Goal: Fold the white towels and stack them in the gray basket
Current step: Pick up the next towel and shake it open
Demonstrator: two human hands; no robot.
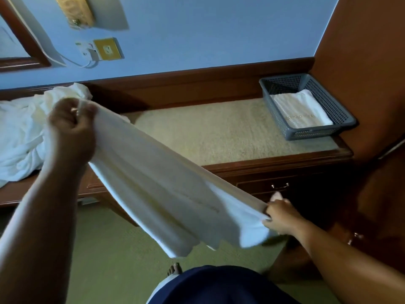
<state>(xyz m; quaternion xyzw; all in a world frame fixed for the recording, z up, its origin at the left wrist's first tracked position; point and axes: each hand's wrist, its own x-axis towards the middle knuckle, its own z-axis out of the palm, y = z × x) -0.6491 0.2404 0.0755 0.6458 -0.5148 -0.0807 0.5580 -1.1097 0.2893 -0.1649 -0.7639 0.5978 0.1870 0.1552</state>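
A white towel point(166, 189) hangs stretched in the air between my two hands, in front of the wooden counter. My left hand point(70, 126) grips its upper left end at the counter's left. My right hand point(282, 216) pinches its lower right end, below the counter's front edge. A heap of crumpled white towels point(24, 132) lies on the counter's left side. The gray basket point(341, 113) stands at the counter's far right and holds one folded white towel point(300, 108).
The counter point(219, 132) has a beige padded top with a wooden rim. A dark wooden cabinet point(368, 62) rises on the right. Drawers with metal handles point(280, 186) face me. A wall socket with a white cable point(105, 50) sits above.
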